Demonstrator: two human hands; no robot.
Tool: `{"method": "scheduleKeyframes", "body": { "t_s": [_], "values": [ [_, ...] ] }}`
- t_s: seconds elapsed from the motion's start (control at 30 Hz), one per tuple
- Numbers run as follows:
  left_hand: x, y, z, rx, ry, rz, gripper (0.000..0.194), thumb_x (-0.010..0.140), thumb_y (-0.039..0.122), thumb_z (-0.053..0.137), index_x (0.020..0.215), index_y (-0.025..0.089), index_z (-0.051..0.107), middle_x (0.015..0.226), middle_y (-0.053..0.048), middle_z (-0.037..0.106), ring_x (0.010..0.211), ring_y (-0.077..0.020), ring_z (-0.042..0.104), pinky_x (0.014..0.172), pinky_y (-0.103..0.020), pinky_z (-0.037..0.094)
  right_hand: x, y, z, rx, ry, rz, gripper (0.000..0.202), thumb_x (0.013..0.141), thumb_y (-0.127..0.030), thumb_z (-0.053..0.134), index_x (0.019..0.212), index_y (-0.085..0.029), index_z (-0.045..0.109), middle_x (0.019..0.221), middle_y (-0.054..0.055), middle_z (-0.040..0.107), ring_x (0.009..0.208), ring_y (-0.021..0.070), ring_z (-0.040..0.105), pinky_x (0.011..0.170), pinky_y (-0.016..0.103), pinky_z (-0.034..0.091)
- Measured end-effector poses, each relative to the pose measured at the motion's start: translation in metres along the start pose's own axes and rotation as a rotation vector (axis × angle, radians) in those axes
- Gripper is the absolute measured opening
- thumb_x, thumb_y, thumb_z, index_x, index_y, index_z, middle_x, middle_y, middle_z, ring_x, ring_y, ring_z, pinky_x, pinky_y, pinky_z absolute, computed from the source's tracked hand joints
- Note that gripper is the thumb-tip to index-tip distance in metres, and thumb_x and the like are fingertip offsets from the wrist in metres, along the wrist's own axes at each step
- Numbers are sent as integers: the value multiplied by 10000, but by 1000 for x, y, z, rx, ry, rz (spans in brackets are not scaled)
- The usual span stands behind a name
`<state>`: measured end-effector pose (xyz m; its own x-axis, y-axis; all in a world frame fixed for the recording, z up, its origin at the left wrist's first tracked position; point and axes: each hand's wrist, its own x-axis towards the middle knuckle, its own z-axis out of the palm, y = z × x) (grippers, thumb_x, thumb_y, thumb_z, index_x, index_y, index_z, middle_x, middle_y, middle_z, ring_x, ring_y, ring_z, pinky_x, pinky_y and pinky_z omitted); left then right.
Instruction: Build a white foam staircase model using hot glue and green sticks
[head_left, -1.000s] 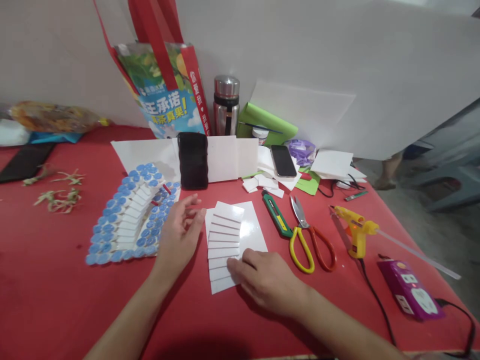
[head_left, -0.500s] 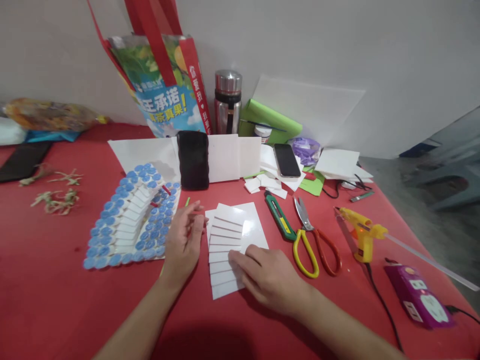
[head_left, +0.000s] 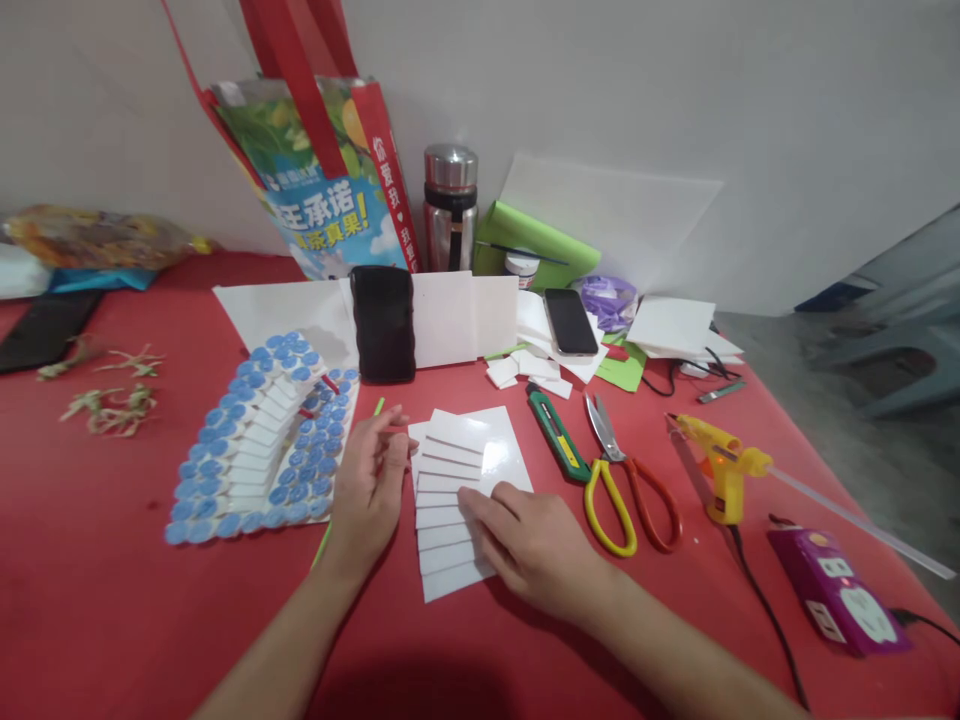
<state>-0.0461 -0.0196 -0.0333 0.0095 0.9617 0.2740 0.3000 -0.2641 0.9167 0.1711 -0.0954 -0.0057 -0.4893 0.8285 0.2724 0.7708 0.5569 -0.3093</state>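
Note:
Several white strips (head_left: 448, 515) overlap like steps, slightly fanned, on a glossy white board (head_left: 511, 450). The fingertips of my right hand (head_left: 536, 545) rest on the right edge of the middle strips; its fingers are apart and hold nothing. My left hand (head_left: 373, 480) stands on its side by the board's left edge, fingers loosely curled and apart, with nothing in it. A thin green stick (head_left: 322, 547) lies partly under my left wrist. To the left is a panel (head_left: 255, 440) covered in blue-and-white discs, with a curved row of white steps on it.
Right of the board lie a green cutter (head_left: 559, 435), scissors (head_left: 613, 505), a yellow glue gun (head_left: 724, 460) and a purple power socket (head_left: 836, 590). Behind stand a black case (head_left: 384, 325), a steel flask (head_left: 451, 210) and a bag (head_left: 322, 200). A phone (head_left: 570, 322) lies on white pieces.
My right fingertips have moved slightly up along the strips. My left hand has hardly moved, and more of the green stick shows beside it. The view has shifted a little.

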Motion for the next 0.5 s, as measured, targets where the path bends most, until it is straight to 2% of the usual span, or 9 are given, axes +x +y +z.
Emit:
{"method": "scheduleKeyframes", "body": {
  "t_s": [0.5],
  "values": [
    [-1, 2, -1, 2, 3, -16, 341, 1067, 423, 529, 1365, 268, 593, 1275, -81, 642, 936, -177, 701, 757, -345, 599, 1, 2, 5, -17, 35, 63, 453, 1077, -288, 421, 1483, -92, 458, 878, 57, 702, 644, 194, 634, 522, 329, 325]
  ]
}}
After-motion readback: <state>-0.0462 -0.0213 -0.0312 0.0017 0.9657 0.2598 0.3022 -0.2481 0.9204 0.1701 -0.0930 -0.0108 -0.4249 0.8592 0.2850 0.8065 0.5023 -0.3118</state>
